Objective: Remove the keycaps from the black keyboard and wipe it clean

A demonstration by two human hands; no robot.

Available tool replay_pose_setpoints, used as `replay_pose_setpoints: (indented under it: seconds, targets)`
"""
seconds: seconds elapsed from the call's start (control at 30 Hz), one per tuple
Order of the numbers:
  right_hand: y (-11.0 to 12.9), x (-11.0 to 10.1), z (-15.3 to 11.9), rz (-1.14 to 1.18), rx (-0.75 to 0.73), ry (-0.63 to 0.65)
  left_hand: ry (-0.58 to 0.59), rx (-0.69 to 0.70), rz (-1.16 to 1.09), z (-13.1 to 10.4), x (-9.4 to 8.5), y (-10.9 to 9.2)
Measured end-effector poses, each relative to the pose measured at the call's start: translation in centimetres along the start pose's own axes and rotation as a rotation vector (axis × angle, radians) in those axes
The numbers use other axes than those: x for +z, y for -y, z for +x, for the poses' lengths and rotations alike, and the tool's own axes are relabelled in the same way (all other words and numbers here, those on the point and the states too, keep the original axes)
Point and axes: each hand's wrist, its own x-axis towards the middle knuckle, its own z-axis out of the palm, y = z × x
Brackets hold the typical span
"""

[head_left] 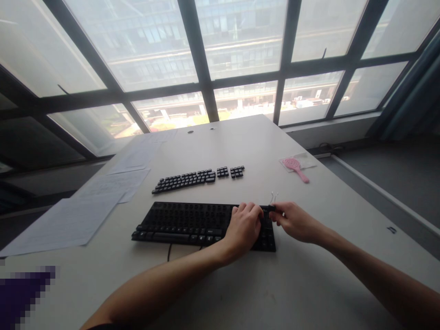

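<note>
A black keyboard [192, 215] lies on the white table, many of its upper keycaps gone. My left hand [243, 227] rests over its right part, fingers bent and close together; whatever they may hold is hidden. At the keyboard's top right corner my right hand [292, 221] pinches a small black clip [271, 208] with thin wire loops pointing up. Behind the keyboard, loose black keycaps [185, 180] stand in rows, with two smaller groups [237, 171] to their right. A cable comes out below the keyboard's front edge.
Paper sheets [68, 224] cover the table's left side. A pink hairbrush [298, 168] lies on clear plastic at the right. A small dark object [392, 230] is near the right edge of the white table [326, 197]. Large windows stand behind.
</note>
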Motion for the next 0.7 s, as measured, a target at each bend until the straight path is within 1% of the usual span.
replay_pose_setpoints:
  seconds: [0.23,0.33,0.43,0.57,0.7]
  targets:
    - [-0.3,-0.1,0.0,0.061,-0.033,0.04,-0.009,0.011,-0.043,-0.1,-0.3,0.1]
    - [-0.5,-0.1,0.1,0.049,-0.052,0.01,-0.011,0.1,-0.163,-0.1,-0.6,0.1]
    - [-0.7,0.1,0.0,0.055,-0.037,-0.001,0.031,0.173,-0.213,-0.1,-0.8,0.2]
    - [-1.2,0.3,0.1,0.14,-0.003,0.046,0.091,0.169,-0.144,0.0,-0.8,0.2]
    - [-1.5,0.2,0.3,0.266,0.058,0.093,0.13,0.226,-0.152,-0.2,-1.1,0.2]
